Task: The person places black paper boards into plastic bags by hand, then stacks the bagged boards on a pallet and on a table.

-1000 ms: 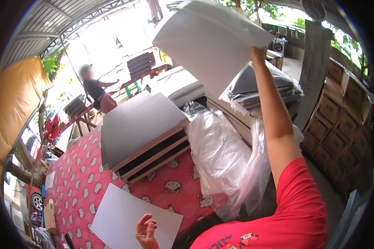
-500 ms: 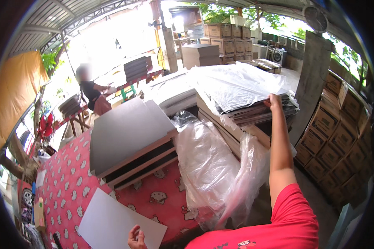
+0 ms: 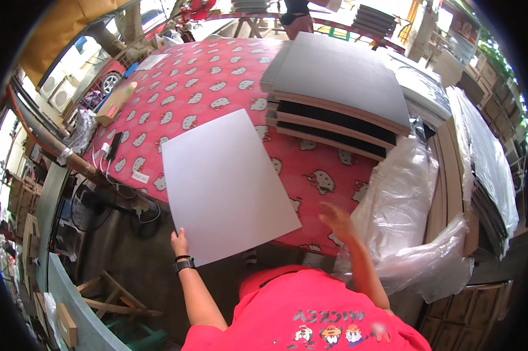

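Left hand of mine grips the white sheet, which overhangs the table's near edge; my right hand is open, empty. Gripped one-sided, the sheet could bend.

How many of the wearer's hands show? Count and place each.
2: the left hand holds the white sheet by its near left edge; the right hand is apart, to its right, over the pink table cover. Both are in view.

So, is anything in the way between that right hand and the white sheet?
Nothing visible is: only the pink tablecloth shows between the right hand and the white sheet. The clear plastic lies to the hand's right.
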Available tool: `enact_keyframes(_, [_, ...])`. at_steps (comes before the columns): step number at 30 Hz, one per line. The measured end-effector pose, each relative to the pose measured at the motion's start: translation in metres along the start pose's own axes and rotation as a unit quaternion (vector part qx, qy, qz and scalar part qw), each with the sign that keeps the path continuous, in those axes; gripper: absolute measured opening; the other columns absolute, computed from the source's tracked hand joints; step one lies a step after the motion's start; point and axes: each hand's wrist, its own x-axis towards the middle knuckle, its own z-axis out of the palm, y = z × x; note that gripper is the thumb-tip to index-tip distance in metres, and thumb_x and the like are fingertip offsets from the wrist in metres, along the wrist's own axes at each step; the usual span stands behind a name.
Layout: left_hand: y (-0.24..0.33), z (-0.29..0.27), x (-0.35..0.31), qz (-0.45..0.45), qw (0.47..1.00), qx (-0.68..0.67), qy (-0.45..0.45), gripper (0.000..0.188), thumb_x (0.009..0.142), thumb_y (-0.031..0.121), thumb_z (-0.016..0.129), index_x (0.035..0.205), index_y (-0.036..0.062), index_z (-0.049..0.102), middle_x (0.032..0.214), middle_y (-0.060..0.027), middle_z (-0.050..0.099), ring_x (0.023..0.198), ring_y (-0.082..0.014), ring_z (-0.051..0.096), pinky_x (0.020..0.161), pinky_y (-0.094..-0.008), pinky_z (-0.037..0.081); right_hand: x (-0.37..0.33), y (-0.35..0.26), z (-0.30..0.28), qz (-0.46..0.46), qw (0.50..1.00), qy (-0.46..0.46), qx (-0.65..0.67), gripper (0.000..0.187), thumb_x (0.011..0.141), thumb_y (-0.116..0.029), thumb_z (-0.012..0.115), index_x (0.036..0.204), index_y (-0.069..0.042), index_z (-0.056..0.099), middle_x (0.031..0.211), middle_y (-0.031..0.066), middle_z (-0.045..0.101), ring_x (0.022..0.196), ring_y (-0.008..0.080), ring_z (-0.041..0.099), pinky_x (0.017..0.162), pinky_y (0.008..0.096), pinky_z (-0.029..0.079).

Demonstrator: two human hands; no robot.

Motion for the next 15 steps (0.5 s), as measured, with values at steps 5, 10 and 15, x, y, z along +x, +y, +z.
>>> enact_keyframes(5, [0.002,-0.028,0.027,0.021,0.968,-0.21,-0.135,0.029,0.08,0.007,0.05,0.105,-0.0071,0.051,0.093,-0.0089,0.059,0.084,-0.0126,0.053,0.075,-0.0243,0.041,0.094,-0.003,0.087,0.035,0.999,0.025,0.01,0.048,0.079,-0.021,0.058,0.119,-0.002,0.04,0.111,0.016,0.05,0.101,0.0207,0.049,0.084,0.0311,0.04])
enact_keyframes(10, [0.051,-0.077,-0.008,0.14,0.962,-0.226,-0.064,0.03,0.08,0.003,0.051,0.108,-0.0066,0.049,0.096,-0.0076,0.057,0.085,-0.0128,0.052,0.077,-0.0244,0.04,0.137,-0.031,0.121,0.193,0.98,-0.01,0.04,0.045,0.078,-0.022,0.058,0.113,0.001,0.042,0.099,0.0126,0.053,0.087,0.0186,0.053,0.074,0.0283,0.043])
enact_keyframes(15, [0.1,-0.166,-0.05,0.189,0.931,-0.308,-0.052,0.03,0.08,0.006,0.053,0.108,-0.0027,0.049,0.099,-0.0054,0.055,0.089,-0.0135,0.05,0.082,-0.0259,0.037,0.165,-0.016,0.181,-0.03,0.996,-0.017,0.08,0.048,0.078,-0.022,0.059,0.115,0.001,0.04,0.099,0.0114,0.053,0.091,0.017,0.051,0.077,0.0296,0.042])
